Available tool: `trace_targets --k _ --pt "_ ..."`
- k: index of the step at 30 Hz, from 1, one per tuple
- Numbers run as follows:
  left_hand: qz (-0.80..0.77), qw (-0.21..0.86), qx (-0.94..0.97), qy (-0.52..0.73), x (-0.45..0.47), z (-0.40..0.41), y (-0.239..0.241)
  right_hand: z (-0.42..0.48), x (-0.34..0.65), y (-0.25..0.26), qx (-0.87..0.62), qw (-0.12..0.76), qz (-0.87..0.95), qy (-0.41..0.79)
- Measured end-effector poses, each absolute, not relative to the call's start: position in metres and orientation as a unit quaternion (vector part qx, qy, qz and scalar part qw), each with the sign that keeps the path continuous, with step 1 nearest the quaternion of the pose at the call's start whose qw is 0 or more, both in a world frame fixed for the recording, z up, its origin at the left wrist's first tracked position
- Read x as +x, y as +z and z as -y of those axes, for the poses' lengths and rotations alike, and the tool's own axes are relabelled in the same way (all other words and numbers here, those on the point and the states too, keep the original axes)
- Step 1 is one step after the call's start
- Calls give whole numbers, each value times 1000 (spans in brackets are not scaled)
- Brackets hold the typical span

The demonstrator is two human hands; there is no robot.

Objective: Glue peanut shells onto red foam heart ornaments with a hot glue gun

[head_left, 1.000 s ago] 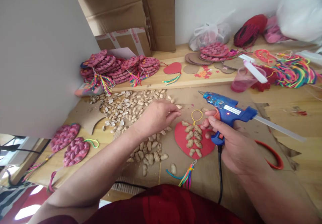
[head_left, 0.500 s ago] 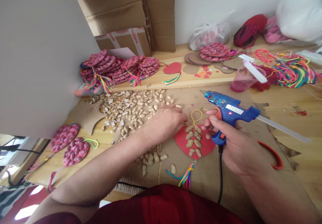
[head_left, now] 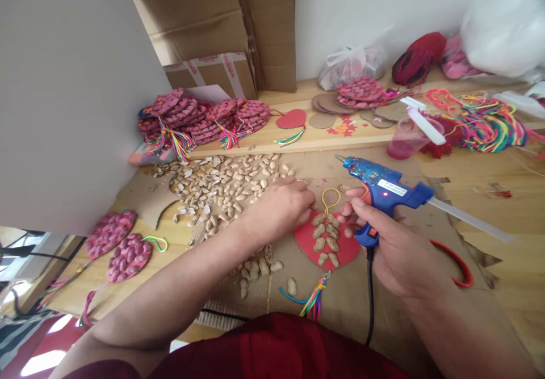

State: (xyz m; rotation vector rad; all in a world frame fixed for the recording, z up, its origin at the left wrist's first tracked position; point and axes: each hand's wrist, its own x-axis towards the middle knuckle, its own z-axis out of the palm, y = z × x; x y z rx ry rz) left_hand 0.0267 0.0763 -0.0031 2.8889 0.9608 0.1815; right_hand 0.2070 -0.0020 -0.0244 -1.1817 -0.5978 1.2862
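Observation:
A blue hot glue gun (head_left: 378, 183) with a glowing red light is in my right hand (head_left: 389, 231), its nozzle pointing left and a clear glue stick out of its back. My left hand (head_left: 289, 206) is closed at the upper left edge of a red heart (head_left: 351, 248), its fingertips on a peanut they mostly cover. Two columns of peanuts (head_left: 326, 232) run down the middle of the heart. The heart has a yellow loop (head_left: 331, 198) on top and a multicoloured tassel (head_left: 315, 299) below.
Loose peanuts and shells (head_left: 230, 183) spread over the cardboard (head_left: 293, 160) on the left. Stacked pink hearts (head_left: 204, 115) line the shelf behind. A plastic cup (head_left: 406, 139), colourful cords (head_left: 494, 123) and orange-handled scissors (head_left: 462, 265) lie rightward. The gun's black cable (head_left: 369, 299) runs toward me.
The view has shifted slightly. My left hand stays at the heart's edge, its fingers now covering more of the peanut. The glue gun remains in my right hand at nearly the same place.

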Motion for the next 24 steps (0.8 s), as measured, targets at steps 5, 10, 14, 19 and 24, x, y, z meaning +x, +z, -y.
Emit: trace_targets --k 5,10,14,19,24 --pt "-312 38 926 207 16 -50 12 9 203 -22 -478 566 267 616" --pt "-323 45 914 240 19 -28 14 19 199 -22 -439 544 298 650" --pt "-336 55 903 262 18 -20 12 20 197 -22 -458 553 329 613" --pt "-329 59 900 280 17 -10 12 20 192 -16 -498 565 379 538" --pt "-333 37 905 263 16 -7 8 22 192 -17 -504 551 459 482"
